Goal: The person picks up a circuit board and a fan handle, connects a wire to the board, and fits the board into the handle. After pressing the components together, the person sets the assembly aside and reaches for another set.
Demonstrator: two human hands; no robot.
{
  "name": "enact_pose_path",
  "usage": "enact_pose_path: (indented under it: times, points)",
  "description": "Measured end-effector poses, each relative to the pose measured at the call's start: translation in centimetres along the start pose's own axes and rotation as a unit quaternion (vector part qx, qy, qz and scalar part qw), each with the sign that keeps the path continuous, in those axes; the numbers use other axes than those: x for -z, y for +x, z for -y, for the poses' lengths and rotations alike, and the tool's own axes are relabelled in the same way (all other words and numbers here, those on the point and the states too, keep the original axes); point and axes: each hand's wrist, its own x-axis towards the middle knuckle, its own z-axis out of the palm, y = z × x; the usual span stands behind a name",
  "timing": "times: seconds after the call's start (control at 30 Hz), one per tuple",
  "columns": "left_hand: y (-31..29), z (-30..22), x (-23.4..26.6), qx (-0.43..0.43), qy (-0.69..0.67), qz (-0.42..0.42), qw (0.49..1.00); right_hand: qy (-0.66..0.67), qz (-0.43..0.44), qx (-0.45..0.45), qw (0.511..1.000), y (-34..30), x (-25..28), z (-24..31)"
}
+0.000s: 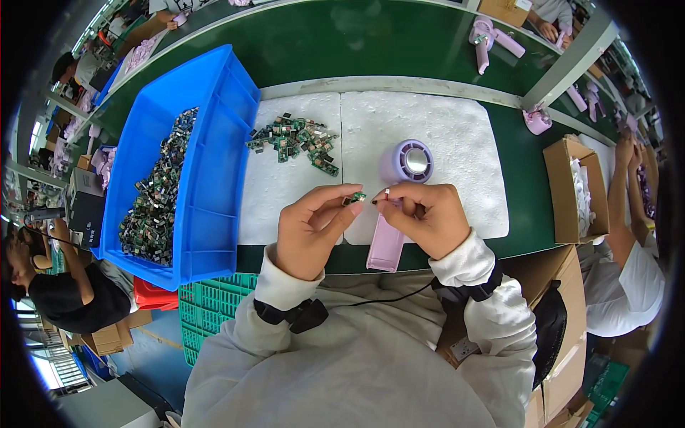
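My left hand is closed, pinching a small green circuit board between thumb and fingertips. Close by on its right, my right hand is also closed in a pinch; a small white piece shows at its fingertips, too small to name surely. The two hands are slightly apart. Under my right hand lies a light purple handheld fan, its round head pointing away from me and its pink-purple handle toward me. My fingers hide its middle. A loose pile of green circuit boards lies beyond my left hand.
White foam sheets cover part of the green table. A blue bin full of circuit boards stands at the left. At the right is a cardboard box with white parts. Purple fan parts lie beyond a rail. Other people work on both sides.
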Motion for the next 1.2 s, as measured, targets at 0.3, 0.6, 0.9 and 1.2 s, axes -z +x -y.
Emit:
enact_pose_path:
  times: [0.3,0.6,0.9,1.2]
  points:
    - [-0.1,0.2,0.0,0.038,-0.055,0.027,0.997,0.015,-0.020,0.003,1.000,-0.2,-0.5,0.1]
    - [-0.1,0.7,0.6,-0.025,-0.012,0.064,0.998,-0.008,-0.027,0.022,0.999,-0.4,-0.7,0.2]
    - [-0.2,0.7,0.3,0.006,-0.090,0.045,0.995,0.014,-0.009,-0.007,1.000,-0.3,-0.3,0.7]
    - [0.3,0.3,2.0,0.058,-0.147,0.135,0.978,0.110,0.007,0.017,0.994,-0.5,0.0,-0.7]
